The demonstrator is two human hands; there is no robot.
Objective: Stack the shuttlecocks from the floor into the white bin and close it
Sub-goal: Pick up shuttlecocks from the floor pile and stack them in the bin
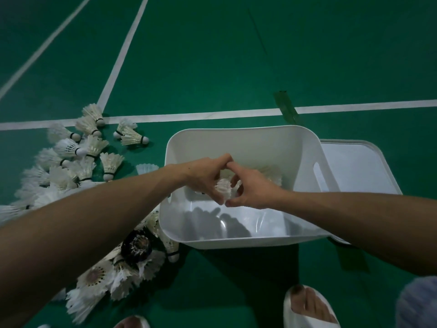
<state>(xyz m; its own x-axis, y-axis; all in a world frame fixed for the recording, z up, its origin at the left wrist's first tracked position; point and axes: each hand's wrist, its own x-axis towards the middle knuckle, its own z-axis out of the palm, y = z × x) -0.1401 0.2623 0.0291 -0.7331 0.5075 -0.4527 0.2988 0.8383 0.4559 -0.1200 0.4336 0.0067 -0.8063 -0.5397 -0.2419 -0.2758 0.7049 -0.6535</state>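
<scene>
The white bin (pixel 236 138) stands open on the green court floor. Both my hands reach down into it. My left hand (pixel 205 178) and my right hand (pixel 250 188) meet over a white feathered shuttlecock (pixel 223 187) and hold it between their curled fingers above the bin's floor. More shuttlecocks (pixel 272 176) lie inside the bin behind my right hand. The bin's white lid (pixel 354 166) lies flat on the floor to the right of the bin. Several loose shuttlecocks (pixel 78 152) are scattered on the floor to the left.
More shuttlecocks (pixel 113 273) are piled near the bin's front left corner. White court lines (pixel 189 116) cross the floor behind the bin. A strip of green tape (pixel 287 110) lies across the line. My foot in a white slipper (pixel 309 308) stands at the bottom right.
</scene>
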